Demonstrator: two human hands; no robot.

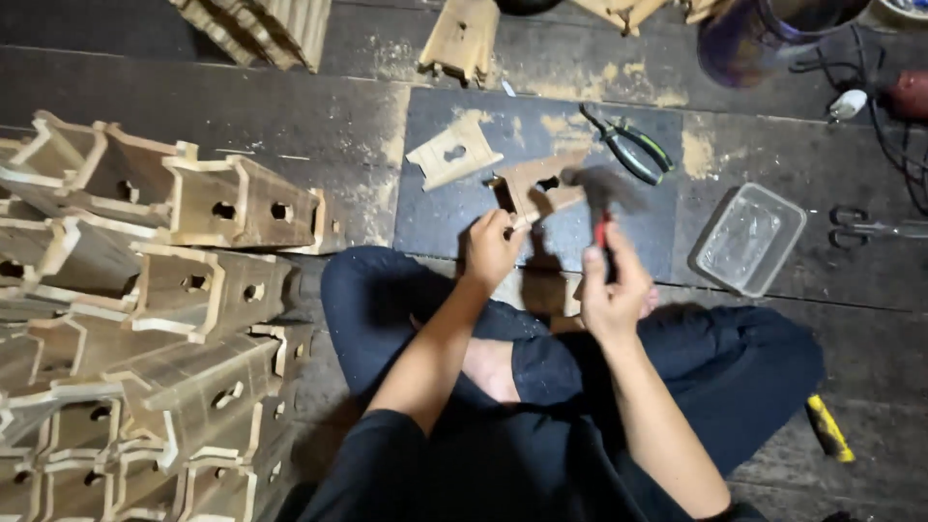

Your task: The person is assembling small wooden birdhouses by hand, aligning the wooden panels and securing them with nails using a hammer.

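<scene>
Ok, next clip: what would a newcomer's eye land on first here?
Probably the hands at centre: the left hand steadies a small wooden box on the floor while the right hand grips a hammer, blurred, above it. Next, the big stack of finished boxes filling the left side, then the pliers and clear tray to the right.

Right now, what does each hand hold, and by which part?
The left hand grips the small wooden piece at its near end. The right hand holds a hammer by its handle's lower end.

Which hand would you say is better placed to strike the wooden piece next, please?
The right hand: it grips the hammer raised over the wooden piece, while the left hand is occupied steadying that piece.
</scene>
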